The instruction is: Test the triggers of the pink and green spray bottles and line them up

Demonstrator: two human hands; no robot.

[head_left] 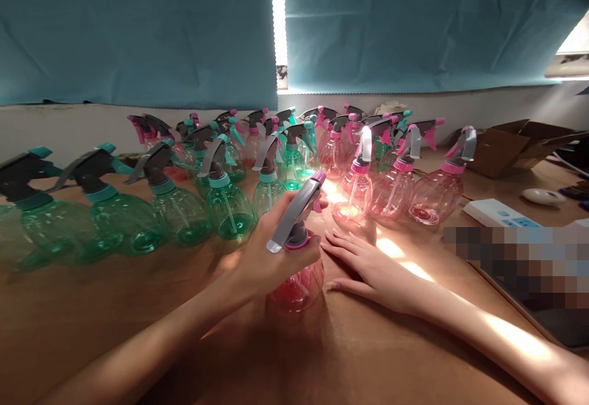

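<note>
My left hand (pixel 271 242) is wrapped round the neck of a pink spray bottle (pixel 299 288) with a grey and pink trigger head. The bottle stands upright on the wooden table (pixel 221 356), directly in front of me. Just right of it my right hand (pixel 363 264) lies flat on the table, palm down and fingers stretched out, holding nothing. Nearest beyond my left hand are a green spray bottle (pixel 229 212) and other green ones in a row to the left. Past my right hand stand several pink spray bottles, among them one (pixel 354 193) lit by sunlight.
More green and pink spray bottles crowd the back of the table. At the right are an open cardboard box (pixel 501 150), a white mouse (pixel 543 196), a white power strip (pixel 494 212) and a pixelated patch. Blue-green curtains (pixel 138 30) hang behind.
</note>
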